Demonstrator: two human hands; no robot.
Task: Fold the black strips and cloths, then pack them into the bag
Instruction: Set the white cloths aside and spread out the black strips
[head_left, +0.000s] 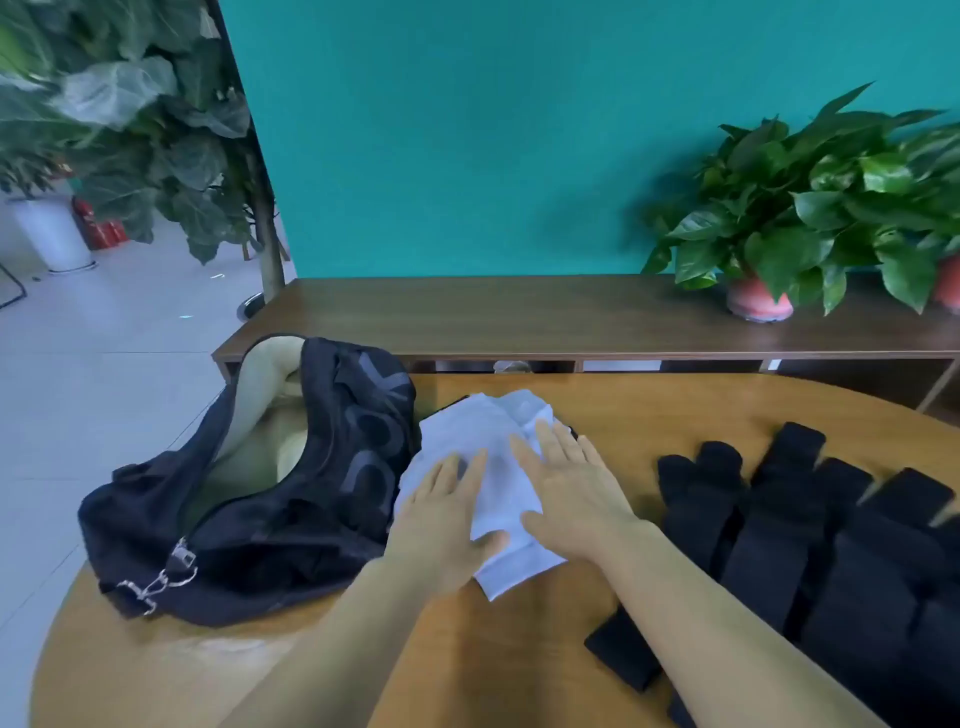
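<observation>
A: Head view. Left hand (445, 514) and right hand (570, 491) both flat on the white cloth (498, 467), fingers straight and slightly spread, nothing gripped.

B: Cloth location?

A: On the wooden table (519, 649), just right of the black bag (291, 483), touching it. Bag is unzipped, mouth open. Black strips (810, 545) lie in a row at the right, well apart from the bag.

B: Dark edge behind the cloth?

A: Blurred, can't tell.

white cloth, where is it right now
In the head view the white cloth lies mid-table under both flat hands, left hand and right hand, between the open black bag on its left and the black strips on its right.
</observation>
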